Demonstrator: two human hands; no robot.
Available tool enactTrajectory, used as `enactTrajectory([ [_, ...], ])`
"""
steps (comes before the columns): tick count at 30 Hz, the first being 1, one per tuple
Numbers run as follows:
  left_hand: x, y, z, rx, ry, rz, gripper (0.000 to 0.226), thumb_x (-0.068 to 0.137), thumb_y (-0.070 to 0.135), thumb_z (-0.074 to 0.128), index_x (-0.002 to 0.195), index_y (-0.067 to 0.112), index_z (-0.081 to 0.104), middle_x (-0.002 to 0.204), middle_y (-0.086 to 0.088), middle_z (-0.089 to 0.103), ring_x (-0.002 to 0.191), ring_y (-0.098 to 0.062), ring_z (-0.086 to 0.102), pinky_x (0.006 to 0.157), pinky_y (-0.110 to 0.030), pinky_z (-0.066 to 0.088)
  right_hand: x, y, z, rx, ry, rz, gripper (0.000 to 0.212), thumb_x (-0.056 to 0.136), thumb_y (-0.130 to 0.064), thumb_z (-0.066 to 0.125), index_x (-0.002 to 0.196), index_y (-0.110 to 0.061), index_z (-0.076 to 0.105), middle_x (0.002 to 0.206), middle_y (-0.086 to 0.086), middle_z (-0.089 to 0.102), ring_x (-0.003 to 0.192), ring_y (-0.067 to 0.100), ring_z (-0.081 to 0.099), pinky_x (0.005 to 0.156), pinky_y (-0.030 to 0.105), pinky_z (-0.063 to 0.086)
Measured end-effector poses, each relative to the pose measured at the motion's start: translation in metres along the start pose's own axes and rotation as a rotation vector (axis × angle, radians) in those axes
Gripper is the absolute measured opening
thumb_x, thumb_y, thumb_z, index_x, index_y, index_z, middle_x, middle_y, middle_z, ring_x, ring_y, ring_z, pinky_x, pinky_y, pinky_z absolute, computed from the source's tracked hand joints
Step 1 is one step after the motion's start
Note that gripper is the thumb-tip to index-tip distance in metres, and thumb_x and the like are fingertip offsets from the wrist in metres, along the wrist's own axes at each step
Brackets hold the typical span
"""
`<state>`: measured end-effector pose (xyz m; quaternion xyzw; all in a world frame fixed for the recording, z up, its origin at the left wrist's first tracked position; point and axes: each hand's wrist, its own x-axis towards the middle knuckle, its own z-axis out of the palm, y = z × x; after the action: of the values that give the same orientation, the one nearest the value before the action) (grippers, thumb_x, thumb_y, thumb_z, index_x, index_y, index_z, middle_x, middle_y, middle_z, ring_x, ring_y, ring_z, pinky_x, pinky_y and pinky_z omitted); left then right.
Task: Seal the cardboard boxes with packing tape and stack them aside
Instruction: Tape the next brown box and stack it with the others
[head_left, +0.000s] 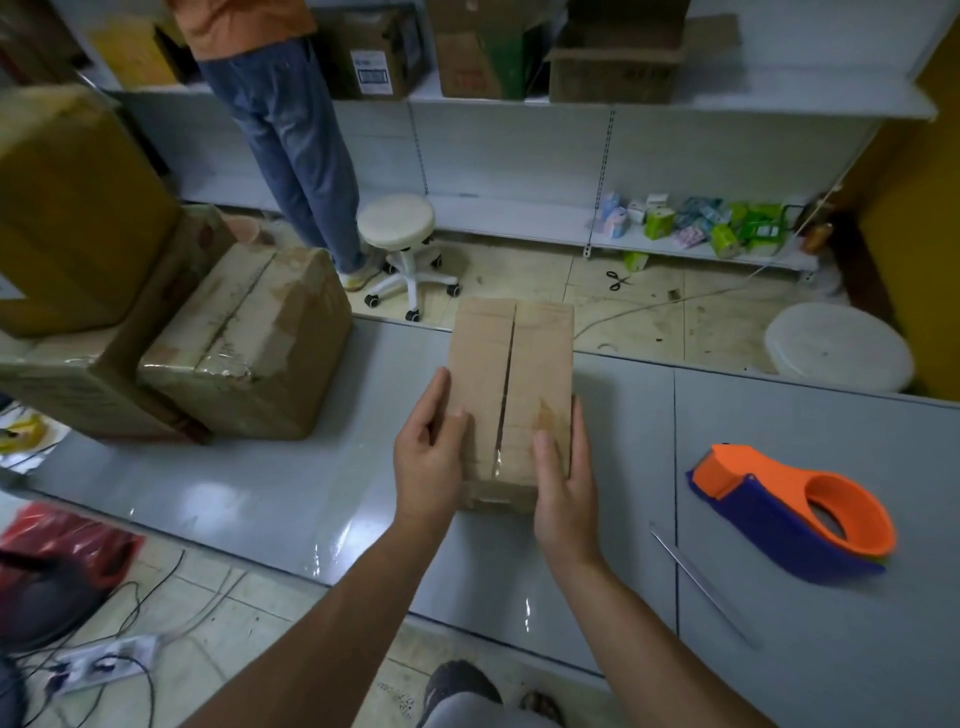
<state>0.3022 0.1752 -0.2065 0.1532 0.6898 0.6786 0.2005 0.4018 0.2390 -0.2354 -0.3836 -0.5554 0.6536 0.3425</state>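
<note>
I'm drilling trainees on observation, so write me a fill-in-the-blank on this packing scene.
1. The left hand and right hand hold the small box at its ___ end.
2. The tape dispenser lies to the box's ___.
3. The scissors lie on the ___.
Missing words: near; right; floor.

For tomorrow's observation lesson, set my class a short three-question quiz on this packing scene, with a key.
1. True or false: the orange-and-purple plastic tape dispenser is held in a hand.
2. Which hands touch the small brown cardboard box? A left hand only; B right hand only; C both.
3. Fill in: the black scissors lie on the tiled ___.
Key: 1 false, it lies on the grey table; 2 C; 3 floor.
</note>
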Motion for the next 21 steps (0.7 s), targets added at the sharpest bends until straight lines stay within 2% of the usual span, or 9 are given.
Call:
enactTrajectory([
  [2,0.001,-0.010,-0.003,-0.111,-0.043,-0.009,0.047,0.096,0.004,0.056,0.140,0.018,0.050,0.144,0.001,0.052,0.131,-0.014,0.051,0.111,-0.038,0.040,0.002,0.002,0.001,0.065,0.020,0.008,0.064,0.087,-0.041,0.050,0.147,-0.032,0.031,0.147,-0.012,0.044,0.129,-0.004,0.045,0.110,0.028,0.038],
  [4,0.003,-0.017,-0.006,-0.161,-0.093,-0.041,0.055,0.091,0.016,0.060,0.143,0.024,0.045,0.144,0.001,0.051,0.128,-0.012,0.053,0.106,-0.032,0.045,0.008,0.002,0.002,0.110,0.010,0.031,0.061,0.086,-0.039,0.052,0.144,-0.035,0.033,0.144,-0.010,0.048,0.128,0.000,0.049,0.109,0.028,0.039],
  [6,0.009,-0.022,-0.008,-0.143,-0.129,-0.082,0.066,0.084,0.029,0.059,0.148,0.026,0.039,0.144,0.002,0.051,0.125,-0.010,0.055,0.100,-0.025,0.049,0.013,0.003,0.004,0.128,0.006,0.040,0.059,0.087,-0.036,0.054,0.143,-0.035,0.036,0.143,-0.009,0.050,0.127,0.002,0.050,0.107,0.027,0.040],
  [8,0.014,-0.022,-0.012,-0.096,-0.194,-0.118,0.072,0.084,0.037,0.059,0.151,0.025,0.035,0.142,0.002,0.053,0.124,-0.012,0.057,0.099,-0.026,0.050,0.015,0.003,0.005,0.144,0.033,0.033,0.051,0.093,-0.028,0.055,0.141,-0.036,0.039,0.139,-0.010,0.053,0.124,0.002,0.053,0.100,0.022,0.043],
  [10,0.017,-0.019,-0.017,-0.052,-0.256,-0.160,0.066,0.089,0.040,0.058,0.150,0.026,0.037,0.138,0.004,0.057,0.123,-0.012,0.057,0.099,-0.028,0.050,0.016,0.003,0.009,0.144,0.058,0.031,0.046,0.099,-0.018,0.051,0.139,-0.035,0.041,0.135,-0.010,0.056,0.119,-0.001,0.056,0.091,0.014,0.045],
  [13,0.017,-0.009,-0.023,-0.092,-0.270,-0.199,0.040,0.100,0.020,0.050,0.140,0.023,0.049,0.126,0.008,0.065,0.117,-0.010,0.061,0.088,-0.018,0.050,0.014,-0.004,0.013,0.097,0.085,0.033,0.047,0.099,-0.016,0.049,0.144,-0.027,0.042,0.137,-0.008,0.056,0.114,-0.006,0.056,0.087,0.010,0.046],
  [16,0.020,0.013,-0.037,-0.117,-0.297,-0.221,0.038,0.101,0.020,0.047,0.138,0.024,0.051,0.129,0.004,0.065,0.117,-0.012,0.062,0.091,-0.022,0.050,0.014,-0.026,0.031,0.058,0.044,0.029,0.047,0.099,-0.021,0.049,0.144,-0.031,0.040,0.130,-0.012,0.058,0.108,-0.006,0.058,0.092,0.024,0.049],
  [17,0.029,0.021,-0.046,-0.134,-0.280,-0.217,0.038,0.101,0.021,0.048,0.138,0.024,0.051,0.129,0.004,0.064,0.116,-0.011,0.062,0.093,-0.023,0.049,0.017,-0.037,0.043,0.047,0.026,0.009,0.047,0.099,-0.022,0.049,0.144,-0.032,0.039,0.128,-0.013,0.058,0.105,-0.008,0.058,0.091,0.024,0.049],
  [21,0.073,0.074,-0.084,-0.146,-0.173,-0.118,0.055,0.088,0.033,0.061,0.141,0.020,0.050,0.134,0.001,0.062,0.121,-0.014,0.059,0.103,-0.033,0.045,0.033,-0.083,0.108,0.057,-0.001,-0.074,0.050,0.098,-0.025,0.052,0.146,-0.028,0.038,0.135,-0.014,0.050,0.110,-0.008,0.052,0.090,0.011,0.042],
])
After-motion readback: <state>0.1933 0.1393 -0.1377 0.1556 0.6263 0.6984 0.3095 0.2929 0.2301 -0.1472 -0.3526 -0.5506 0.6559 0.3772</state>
